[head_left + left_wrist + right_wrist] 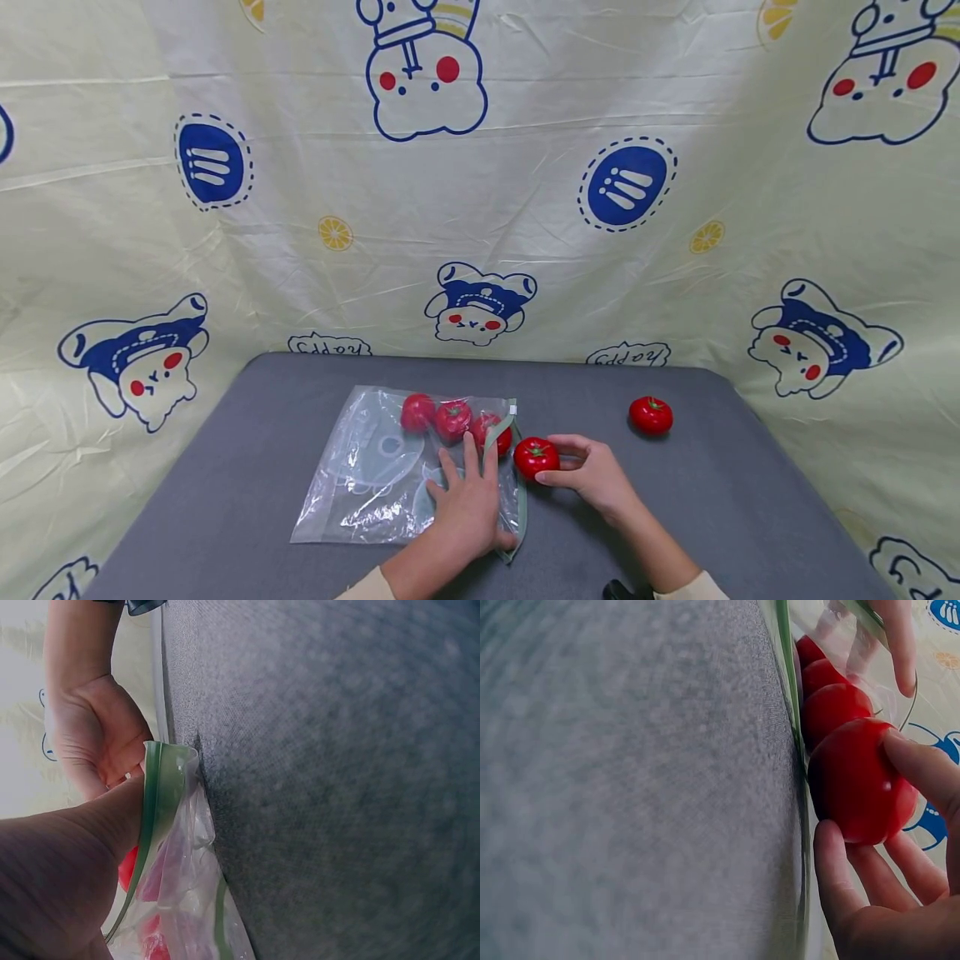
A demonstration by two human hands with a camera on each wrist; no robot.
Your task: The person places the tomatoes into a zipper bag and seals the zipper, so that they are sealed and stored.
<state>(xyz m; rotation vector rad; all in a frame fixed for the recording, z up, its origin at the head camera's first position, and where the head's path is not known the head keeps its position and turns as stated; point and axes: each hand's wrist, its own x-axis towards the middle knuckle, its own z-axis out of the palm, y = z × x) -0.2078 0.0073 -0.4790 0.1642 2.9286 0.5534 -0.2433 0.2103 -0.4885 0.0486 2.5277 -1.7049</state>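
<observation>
A clear zip bag [360,500] with a green-edged mouth lies flat on the table, its mouth facing right. Three red tomatoes [453,420] sit in a row inside it, near its far edge. My left hand [468,508] rests on the bag by the mouth, fingers spread and mostly straight, and the green rim [786,660] stands apart there. Between thumb and fingers, my right hand [596,479] holds another red tomato [862,780] at the mouth, right beside the nearest bagged one. A further tomato [651,416] lies on the table to the right.
The grey table [277,417] has a patterned cloth [525,192] hanging behind it and at both sides. A small black object [617,590] shows at the near edge, beside the right sleeve [693,587].
</observation>
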